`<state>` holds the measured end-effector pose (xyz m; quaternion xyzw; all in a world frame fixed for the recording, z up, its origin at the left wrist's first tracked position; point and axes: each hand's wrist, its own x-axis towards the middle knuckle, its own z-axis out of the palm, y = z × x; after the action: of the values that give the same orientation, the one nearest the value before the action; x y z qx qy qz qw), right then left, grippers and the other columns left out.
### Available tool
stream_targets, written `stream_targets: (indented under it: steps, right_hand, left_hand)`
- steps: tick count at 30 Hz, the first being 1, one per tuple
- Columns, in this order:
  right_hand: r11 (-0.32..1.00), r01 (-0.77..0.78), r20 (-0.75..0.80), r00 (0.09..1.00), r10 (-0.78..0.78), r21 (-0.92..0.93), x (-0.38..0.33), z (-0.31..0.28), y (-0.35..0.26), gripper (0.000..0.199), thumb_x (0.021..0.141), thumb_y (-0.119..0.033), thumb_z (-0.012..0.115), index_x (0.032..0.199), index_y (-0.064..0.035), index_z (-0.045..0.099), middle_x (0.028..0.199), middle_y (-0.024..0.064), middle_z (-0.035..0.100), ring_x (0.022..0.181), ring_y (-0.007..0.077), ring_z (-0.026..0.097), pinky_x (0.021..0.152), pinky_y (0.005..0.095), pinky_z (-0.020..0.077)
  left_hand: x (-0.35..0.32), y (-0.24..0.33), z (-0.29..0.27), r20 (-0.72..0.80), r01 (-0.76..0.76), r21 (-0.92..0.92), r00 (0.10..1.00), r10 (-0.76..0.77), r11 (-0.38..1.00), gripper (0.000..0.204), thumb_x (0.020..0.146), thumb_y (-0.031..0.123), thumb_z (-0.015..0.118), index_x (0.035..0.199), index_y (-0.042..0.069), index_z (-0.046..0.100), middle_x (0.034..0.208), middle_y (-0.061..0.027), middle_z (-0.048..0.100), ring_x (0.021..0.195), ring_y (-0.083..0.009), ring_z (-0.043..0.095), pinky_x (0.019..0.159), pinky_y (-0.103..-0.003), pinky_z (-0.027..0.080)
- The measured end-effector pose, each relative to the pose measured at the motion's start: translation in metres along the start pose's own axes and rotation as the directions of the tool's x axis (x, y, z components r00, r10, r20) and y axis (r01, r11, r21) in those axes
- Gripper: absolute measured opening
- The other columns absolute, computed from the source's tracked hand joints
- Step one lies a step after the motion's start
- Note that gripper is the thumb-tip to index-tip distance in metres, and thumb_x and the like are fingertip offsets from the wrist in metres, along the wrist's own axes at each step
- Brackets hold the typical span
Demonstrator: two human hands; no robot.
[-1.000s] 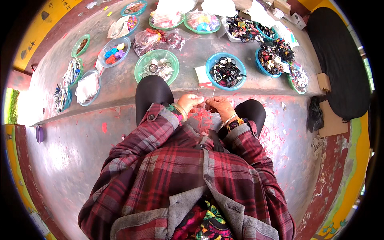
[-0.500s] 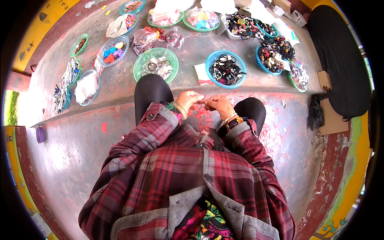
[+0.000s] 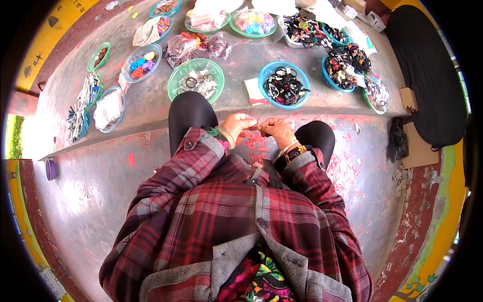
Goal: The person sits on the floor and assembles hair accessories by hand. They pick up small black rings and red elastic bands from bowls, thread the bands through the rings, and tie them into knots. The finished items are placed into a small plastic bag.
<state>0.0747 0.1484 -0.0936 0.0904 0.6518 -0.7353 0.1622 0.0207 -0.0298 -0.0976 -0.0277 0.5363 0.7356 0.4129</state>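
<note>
My left hand (image 3: 238, 124) and my right hand (image 3: 275, 129) meet fingertip to fingertip between my knees, in front of a low grey ledge (image 3: 151, 113). Both pinch something very small and thin; a fine clear thread seems to run from them up toward the ledge, but it is too faint to be sure. A bangle circles my left wrist and a beaded band my right. Just beyond the hands stand a blue bowl of dark hair ties (image 3: 284, 85) and a green bowl of rings and small packets (image 3: 196, 79).
Many more bowls and trays of colourful beads, ties and packets line the ledge (image 3: 143, 63) (image 3: 254, 22) (image 3: 347, 65). A black mat (image 3: 427, 75) lies at the right. Red scraps litter the floor (image 3: 347, 166) around my knees. A purple cup (image 3: 50, 169) sits far left.
The hands stay together at the same spot, with only small finger movements. The bowls have not moved.
</note>
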Motion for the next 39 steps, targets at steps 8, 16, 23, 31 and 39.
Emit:
stream_targets:
  steps: [8, 16, 23, 31, 39]
  right_hand:
    - [1.000, -0.001, -0.002, 1.000, 0.001, -0.010, 0.000, 0.001, -0.002, 0.014, 0.077, -0.015, 0.064, 0.069, -0.0044, 0.058, 0.062, -0.0017, 0.053, 0.057, 0.0069, 0.046, 0.055, 0.0214, 0.0359]
    - [0.999, -0.027, 0.008, 1.000, 0.027, 0.027, -0.001, 0.000, -0.003, 0.015, 0.078, -0.017, 0.063, 0.070, -0.0059, 0.058, 0.062, -0.0023, 0.052, 0.057, 0.0063, 0.045, 0.055, 0.0208, 0.0349]
    - [0.999, -0.032, 0.024, 0.999, 0.031, 0.028, 0.001, 0.000, -0.001, 0.015, 0.078, -0.018, 0.063, 0.069, -0.0063, 0.057, 0.062, -0.0020, 0.053, 0.057, 0.0066, 0.046, 0.055, 0.0211, 0.0364]
    - [0.995, -0.034, 0.006, 0.999, 0.033, 0.096, 0.002, 0.001, 0.000, 0.015, 0.075, -0.016, 0.066, 0.070, -0.0038, 0.060, 0.060, -0.0004, 0.054, 0.054, 0.0069, 0.046, 0.052, 0.0212, 0.0352]
    - [0.996, -0.037, 0.010, 0.999, 0.036, 0.082, 0.003, 0.000, 0.001, 0.017, 0.076, -0.018, 0.065, 0.069, -0.0051, 0.059, 0.060, -0.0018, 0.053, 0.055, 0.0064, 0.046, 0.053, 0.0213, 0.0354]
  left_hand:
    - [0.003, -0.003, -0.004, 0.009, 0.034, 0.019, 0.999, -0.034, 0.999, 0.020, 0.079, 0.016, 0.061, 0.092, 0.001, 0.058, 0.086, -0.0086, 0.062, 0.078, -0.0156, 0.060, 0.053, -0.025, 0.048]
    - [0.002, -0.001, -0.002, 0.013, 0.007, 0.072, 1.000, -0.008, 0.997, 0.020, 0.079, 0.018, 0.062, 0.088, 0.001, 0.060, 0.082, -0.0082, 0.062, 0.075, -0.0143, 0.059, 0.052, -0.023, 0.047]
    - [0.002, 0.001, -0.002, -0.035, 0.030, 0.167, 0.999, -0.024, 0.986, 0.019, 0.077, 0.021, 0.064, 0.081, 0.003, 0.060, 0.078, -0.0058, 0.062, 0.070, -0.0110, 0.058, 0.049, -0.019, 0.040]
    - [0.001, 0.001, -0.001, -0.038, 0.026, 0.134, 0.999, -0.021, 0.991, 0.018, 0.077, 0.022, 0.063, 0.080, 0.004, 0.058, 0.075, -0.0053, 0.061, 0.065, -0.0103, 0.056, 0.047, -0.019, 0.040]
    - [0.005, -0.004, -0.001, -0.055, 0.007, 0.124, 0.998, 0.000, 0.992, 0.022, 0.079, 0.024, 0.063, 0.084, 0.002, 0.058, 0.077, -0.0055, 0.059, 0.062, -0.0106, 0.054, 0.043, -0.020, 0.043]
